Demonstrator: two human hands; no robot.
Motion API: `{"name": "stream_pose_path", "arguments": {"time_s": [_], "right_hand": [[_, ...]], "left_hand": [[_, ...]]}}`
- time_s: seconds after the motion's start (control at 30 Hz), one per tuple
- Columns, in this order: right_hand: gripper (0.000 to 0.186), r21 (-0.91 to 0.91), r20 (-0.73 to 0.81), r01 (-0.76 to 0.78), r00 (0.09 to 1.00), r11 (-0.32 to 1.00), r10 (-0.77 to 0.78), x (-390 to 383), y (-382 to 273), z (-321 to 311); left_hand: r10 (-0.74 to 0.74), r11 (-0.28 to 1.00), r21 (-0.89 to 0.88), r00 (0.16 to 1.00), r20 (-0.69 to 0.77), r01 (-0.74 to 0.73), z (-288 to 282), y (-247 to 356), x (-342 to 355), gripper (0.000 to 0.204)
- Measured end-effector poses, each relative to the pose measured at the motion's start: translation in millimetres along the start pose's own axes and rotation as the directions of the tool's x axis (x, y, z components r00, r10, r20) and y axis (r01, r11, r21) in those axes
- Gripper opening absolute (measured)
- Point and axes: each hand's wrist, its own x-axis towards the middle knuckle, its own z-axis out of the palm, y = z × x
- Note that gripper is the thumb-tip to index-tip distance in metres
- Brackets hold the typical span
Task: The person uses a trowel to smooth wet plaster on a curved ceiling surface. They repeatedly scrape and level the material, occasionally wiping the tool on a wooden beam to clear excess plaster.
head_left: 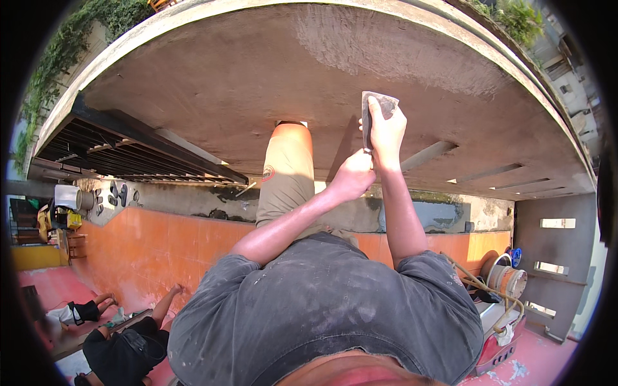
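Observation:
Both my hands are raised in front of a grey-brown plastered wall (212, 71), close together. My right hand (389, 132) is closed around a flat scraper (388, 103) with a pale edge and a dark smear on its face. Just below and left of it, my left hand (354, 175) is closed on the short handle of a narrow dark blade (367, 125), seen nearly edge-on. The two blades overlap, and I cannot tell whether they touch. A lighter, rough patch (341, 42) spreads over the upper wall.
A dark metal grille (122, 148) stands at the left. My trousered leg (286, 174) reaches toward the wall. Slots (428, 154) pierce the wall at right. Buckets (506, 280) and a red machine (499, 341) stand lower right. Two people (129, 354) are at lower left, near an orange surface (141, 248).

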Motion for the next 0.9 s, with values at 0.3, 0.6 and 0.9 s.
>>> {"name": "stream_pose_path", "arguments": {"time_s": [0.3,0.6,0.9], "right_hand": [[0.011,0.031,0.274,0.164,0.947,0.986,-0.166,-32.4,11.8,-49.7],[0.023,0.014,0.359,0.251,0.902,0.968,-0.239,-71.9,0.6,-77.0],[0.025,0.276,0.297,0.124,0.932,0.953,-0.207,-72.6,-21.4,-102.7]], "left_hand": [[0.070,0.984,-0.158,0.994,-0.089,-0.083,9.4,15.8,-6.1,0.023],[0.165,0.980,-0.127,0.981,0.099,-0.152,15.8,28.0,-32.6,0.042],[0.380,0.921,-0.049,0.919,-0.103,-0.387,-43.5,53.1,-37.4,0.019]]}}
